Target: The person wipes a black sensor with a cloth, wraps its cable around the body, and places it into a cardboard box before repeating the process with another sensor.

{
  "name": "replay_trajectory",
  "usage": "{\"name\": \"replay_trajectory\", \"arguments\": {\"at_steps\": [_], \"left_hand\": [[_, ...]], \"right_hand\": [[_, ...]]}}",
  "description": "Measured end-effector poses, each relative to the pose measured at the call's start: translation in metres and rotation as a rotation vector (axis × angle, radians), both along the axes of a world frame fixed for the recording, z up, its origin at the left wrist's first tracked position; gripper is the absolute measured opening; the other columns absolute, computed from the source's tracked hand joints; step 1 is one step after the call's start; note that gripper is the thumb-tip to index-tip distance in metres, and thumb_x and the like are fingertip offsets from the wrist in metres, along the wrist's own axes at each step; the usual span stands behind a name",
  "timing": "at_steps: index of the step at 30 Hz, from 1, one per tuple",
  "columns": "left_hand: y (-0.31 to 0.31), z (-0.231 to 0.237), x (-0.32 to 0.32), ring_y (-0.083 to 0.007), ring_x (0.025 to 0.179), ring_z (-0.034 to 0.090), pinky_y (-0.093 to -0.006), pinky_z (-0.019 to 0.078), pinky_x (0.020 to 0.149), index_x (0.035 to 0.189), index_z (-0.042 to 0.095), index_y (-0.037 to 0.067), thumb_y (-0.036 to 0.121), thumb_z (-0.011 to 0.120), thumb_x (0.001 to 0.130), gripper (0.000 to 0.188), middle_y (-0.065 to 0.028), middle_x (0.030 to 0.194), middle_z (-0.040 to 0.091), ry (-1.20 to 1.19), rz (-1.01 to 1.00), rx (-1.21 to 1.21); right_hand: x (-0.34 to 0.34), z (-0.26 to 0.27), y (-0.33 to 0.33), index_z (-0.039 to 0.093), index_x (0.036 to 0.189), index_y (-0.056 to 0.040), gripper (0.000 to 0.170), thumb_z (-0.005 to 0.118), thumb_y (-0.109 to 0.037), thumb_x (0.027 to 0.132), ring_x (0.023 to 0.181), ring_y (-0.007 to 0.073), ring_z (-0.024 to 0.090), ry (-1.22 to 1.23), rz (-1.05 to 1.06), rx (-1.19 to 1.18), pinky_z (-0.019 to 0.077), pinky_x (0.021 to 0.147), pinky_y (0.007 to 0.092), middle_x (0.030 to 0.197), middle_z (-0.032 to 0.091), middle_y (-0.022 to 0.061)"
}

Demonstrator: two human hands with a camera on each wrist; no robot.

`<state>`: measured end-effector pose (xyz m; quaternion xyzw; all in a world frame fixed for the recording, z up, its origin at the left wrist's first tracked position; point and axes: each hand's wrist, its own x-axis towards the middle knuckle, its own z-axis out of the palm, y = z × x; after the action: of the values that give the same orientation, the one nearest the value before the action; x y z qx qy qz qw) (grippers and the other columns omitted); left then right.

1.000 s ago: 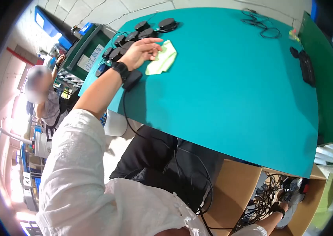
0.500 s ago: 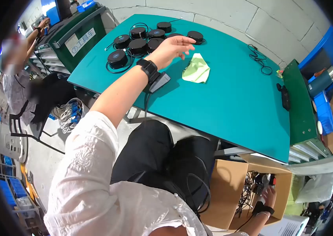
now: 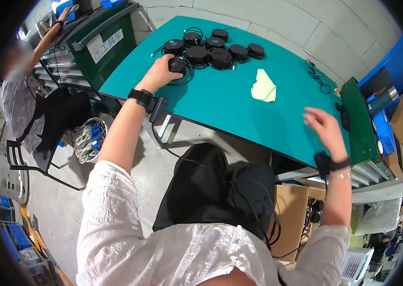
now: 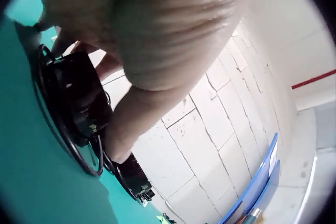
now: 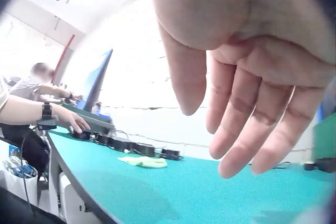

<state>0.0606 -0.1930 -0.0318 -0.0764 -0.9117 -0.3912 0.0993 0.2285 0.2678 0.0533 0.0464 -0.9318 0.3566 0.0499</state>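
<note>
"Toward the left edge of the desk (image 3: 230, 109), what do we enter first?"

"One round black puck (image 3: 177, 66), cable looped about it, just beside eight like pucks (image 3: 220, 58). The left hand (image 3: 158, 76) is clamped on it, thumb and fingers round its sides; whether it is lifted, we cannot tell."

"And the right hand (image 3: 327, 131)?"

"Well apart from the left, over the desk toward its right edge, fingers loose and extended."

"Other stock?"

"The eight: clustered, cabled, toward the far left corner. One pale green cloth (image 3: 264, 86), creased, about mid-desk. One coiled black lead (image 3: 314, 74), near the far right corner. Below the near edge, toward its right end, we list one cardboard box (image 3: 289, 214) holding black cables (image 3: 310, 212)."
</note>
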Motion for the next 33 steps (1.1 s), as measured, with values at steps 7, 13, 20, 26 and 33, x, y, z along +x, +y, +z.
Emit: {"name": "replay_trajectory", "arguments": {"at_steps": [7, 13, 20, 26, 33], "left_hand": [[0.051, 0.068, 0.042, -0.0276, 0.119, 0.055, -0.0352, 0.0454, 0.100, 0.130, 0.051, 0.004, 0.007, 0.082, 0.064, 0.073, -0.0136, 0.127, 0.055, 0.383, -0.238, 0.063], [0.173, 0.109, 0.044, -0.0242, 0.118, 0.054, -0.0346, 0.0477, 0.099, 0.132, 0.049, 0.008, 0.000, 0.079, 0.067, 0.072, -0.0104, 0.125, 0.055, 0.516, -0.518, 0.256], [0.274, 0.079, -0.011, -0.0254, 0.128, 0.046, -0.0353, 0.0495, 0.097, 0.136, 0.045, 0.009, 0.000, 0.077, 0.071, 0.073, -0.0100, 0.135, 0.045, 0.562, -0.676, 0.220], [0.257, 0.040, -0.037, -0.0246, 0.130, 0.043, -0.0405, 0.0385, 0.106, 0.144, 0.037, 0.005, -0.002, 0.055, 0.078, 0.068, -0.0109, 0.145, 0.039, -0.369, -0.776, 1.163], [0.233, 0.028, -0.034, -0.0310, 0.118, 0.057, -0.0463, 0.0452, 0.103, 0.137, 0.044, 0.002, 0.046, 0.029, 0.104, 0.057, -0.0159, 0.133, 0.054, -0.892, -1.008, 1.236]], "right_hand": [[-0.090, -0.018, -0.083, 0.059, 0.125, -0.0005, 0.042, 0.064, -0.026, 0.092, 0.094, 0.0153, 0.066, -0.017, 0.200, -0.323, 0.0534, 0.075, 0.0282, 0.113, 0.066, 0.0099], [-0.113, -0.008, -0.091, 0.046, 0.136, -0.0030, 0.052, 0.058, -0.035, 0.097, 0.100, 0.0192, 0.063, 0.015, 0.375, -0.979, 0.0528, 0.084, 0.0355, 0.124, 0.059, 0.0092], [-0.139, -0.035, -0.008, 0.043, 0.134, -0.0008, 0.053, 0.068, -0.015, 0.090, 0.101, 0.0199, 0.063, 0.078, 0.321, -1.165, 0.0553, 0.082, 0.0369, 0.118, 0.059, 0.0120], [-0.136, -0.044, 0.000, 0.041, 0.134, 0.0015, 0.051, 0.064, -0.014, 0.091, 0.105, 0.0233, 0.063, -0.022, 0.346, -1.137, 0.0581, 0.081, 0.0371, 0.120, 0.059, 0.0134], [-0.132, -0.055, -0.025, 0.043, 0.133, 0.0008, 0.046, 0.058, -0.022, 0.096, 0.095, 0.0225, 0.067, -0.100, 0.427, -1.181, 0.0587, 0.078, 0.0355, 0.115, 0.062, 0.0118]]}}
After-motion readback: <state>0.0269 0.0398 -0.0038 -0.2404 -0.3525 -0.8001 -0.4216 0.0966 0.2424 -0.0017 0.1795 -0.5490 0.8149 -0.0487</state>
